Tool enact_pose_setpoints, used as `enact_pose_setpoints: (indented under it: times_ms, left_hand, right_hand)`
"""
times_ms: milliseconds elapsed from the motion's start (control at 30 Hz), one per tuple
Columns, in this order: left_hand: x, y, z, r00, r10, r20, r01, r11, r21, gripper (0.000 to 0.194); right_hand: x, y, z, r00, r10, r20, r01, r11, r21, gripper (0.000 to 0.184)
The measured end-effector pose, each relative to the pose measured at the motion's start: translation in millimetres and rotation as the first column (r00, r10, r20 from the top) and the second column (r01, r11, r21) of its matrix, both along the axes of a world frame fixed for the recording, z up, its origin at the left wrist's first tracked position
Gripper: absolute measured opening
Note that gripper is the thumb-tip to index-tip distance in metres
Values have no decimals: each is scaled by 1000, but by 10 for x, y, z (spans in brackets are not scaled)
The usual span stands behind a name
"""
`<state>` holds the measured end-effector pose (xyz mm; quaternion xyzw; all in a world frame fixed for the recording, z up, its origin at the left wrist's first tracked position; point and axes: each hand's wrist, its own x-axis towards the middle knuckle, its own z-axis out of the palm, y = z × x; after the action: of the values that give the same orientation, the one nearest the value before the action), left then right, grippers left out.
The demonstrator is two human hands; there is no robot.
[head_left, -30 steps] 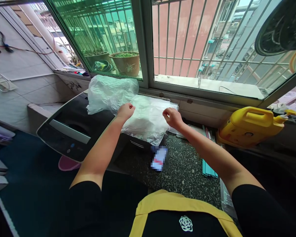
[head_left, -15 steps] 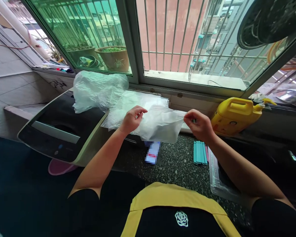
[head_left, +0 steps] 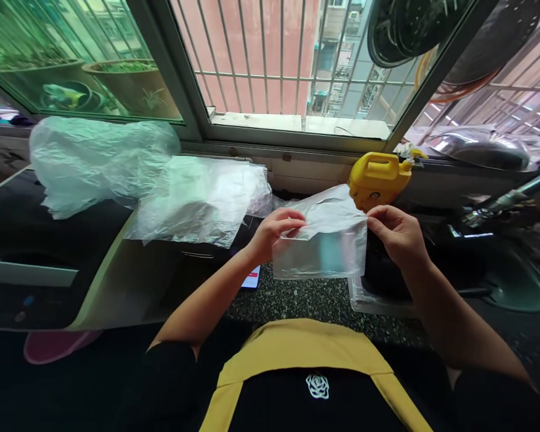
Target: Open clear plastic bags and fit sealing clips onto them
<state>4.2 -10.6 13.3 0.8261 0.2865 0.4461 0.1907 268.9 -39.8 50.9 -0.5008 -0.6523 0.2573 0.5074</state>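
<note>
A thin, see-through plastic bag [head_left: 317, 255] stretches between my two hands above the speckled counter. My left hand [head_left: 276, 231] is closed on its left side, thumb and fingers pressed together. At the bag's right edge, my right hand [head_left: 396, 231] pinches the film between thumb and fingertips. Blurred teal and pink shapes show through the bag from the counter behind it. To the left lies a flat stack of clear plastic bags [head_left: 198, 201], apart from my hands. A larger crumpled plastic bag [head_left: 101, 159] rests beside that stack on a black machine.
The black-topped machine [head_left: 31, 240] takes up the left side. A yellow jug [head_left: 378, 177] stands by the window behind my right hand. A clear tray [head_left: 373, 300] lies on the counter [head_left: 292, 303], near a dark sink [head_left: 517, 285] and tap. A phone [head_left: 252, 277] is partly hidden by my left arm.
My view has swung right. The plastic bag has come away from the stack and now hangs between both hands, further right over the counter. More of the sink and tap shows.
</note>
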Motion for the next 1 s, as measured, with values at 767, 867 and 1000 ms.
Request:
enact_pose_setpoints:
  times_ms: [767,867,1000]
  left_hand:
    - [765,-128,2,1000,-21,2,20,920,-392,11]
    - [733,-149,-132,999,-29,26,37,909,-416,9]
    - [659,-209,-378,999,18,43,3,903,-430,12]
  right_hand:
    - [-312,-569,-616,689,-435,580,46,824,564,9]
    - [-242,-523,-427,769,-381,513,20,816,577,9]
    - [-139,-418,-198,806,-361,469,43,826,563,10]
